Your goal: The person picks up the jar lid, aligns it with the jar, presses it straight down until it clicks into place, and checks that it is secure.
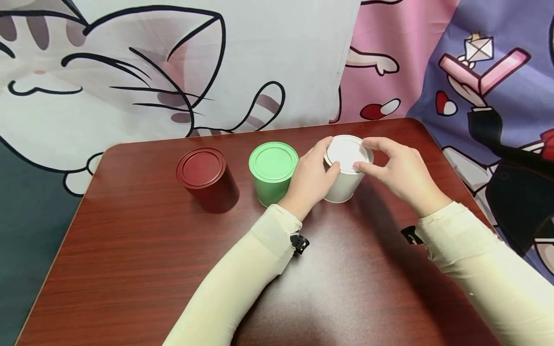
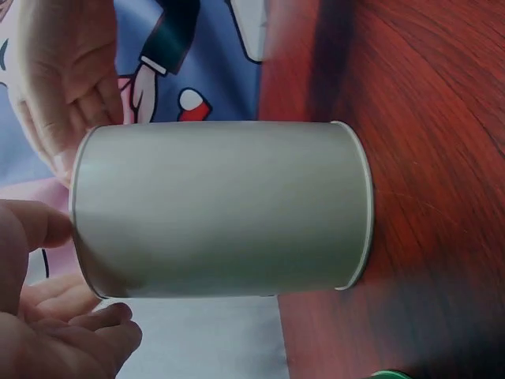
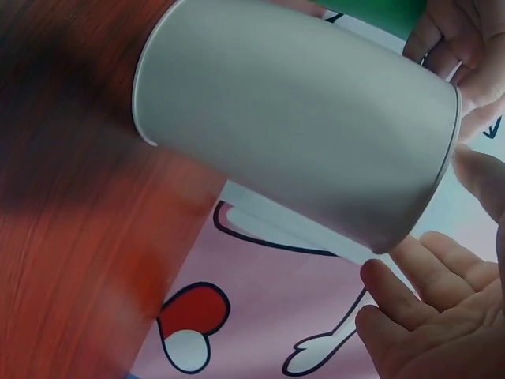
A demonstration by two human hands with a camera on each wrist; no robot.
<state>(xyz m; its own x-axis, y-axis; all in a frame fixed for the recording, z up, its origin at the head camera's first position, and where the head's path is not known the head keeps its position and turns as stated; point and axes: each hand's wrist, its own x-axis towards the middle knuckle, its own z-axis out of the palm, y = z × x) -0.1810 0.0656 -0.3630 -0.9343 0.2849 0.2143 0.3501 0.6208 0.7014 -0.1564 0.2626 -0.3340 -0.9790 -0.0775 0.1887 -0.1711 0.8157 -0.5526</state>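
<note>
A white lidded can (image 1: 342,185) stands upright at the back of the brown table, right of centre. On its left, my left hand (image 1: 313,170) holds the top rim between thumb and fingers. Opposite, my right hand (image 1: 398,166) has its thumb and forefinger at the same rim, spread around the lid (image 1: 345,150). The left wrist view has the can's plain body (image 2: 221,209) filling its middle, with the left thumb (image 2: 43,225) at the rim. In the right wrist view, the right fingers (image 3: 426,300) lie along the can's upper edge.
Close to the left hand stands a green can (image 1: 273,163) with a lid. Further left is a dark red can (image 1: 216,192), also lidded. A cartoon-printed cloth (image 1: 298,57) hangs behind the table (image 1: 143,250), running along its back edge.
</note>
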